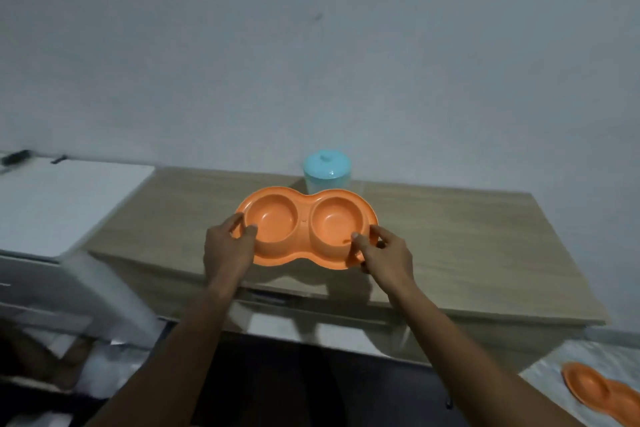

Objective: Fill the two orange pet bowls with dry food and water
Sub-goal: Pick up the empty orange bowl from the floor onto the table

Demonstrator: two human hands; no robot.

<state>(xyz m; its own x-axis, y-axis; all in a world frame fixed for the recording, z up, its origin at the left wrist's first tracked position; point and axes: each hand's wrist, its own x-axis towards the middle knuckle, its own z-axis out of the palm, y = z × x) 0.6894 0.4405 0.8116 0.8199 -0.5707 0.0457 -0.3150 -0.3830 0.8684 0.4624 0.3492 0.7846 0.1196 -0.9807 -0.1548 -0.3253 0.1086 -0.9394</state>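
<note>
Left hand [228, 248] and right hand [389, 255] pinch the orange double pet bowl [306, 224] by its ends; best set it level on the table [457, 239].

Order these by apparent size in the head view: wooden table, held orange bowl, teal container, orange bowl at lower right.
1. wooden table
2. held orange bowl
Not ranked: teal container, orange bowl at lower right; similar, both only partly visible.

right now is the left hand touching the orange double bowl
Touching. The head view shows the left hand gripping the left end of the orange double bowl, with a fingertip hooked over its rim.
</note>
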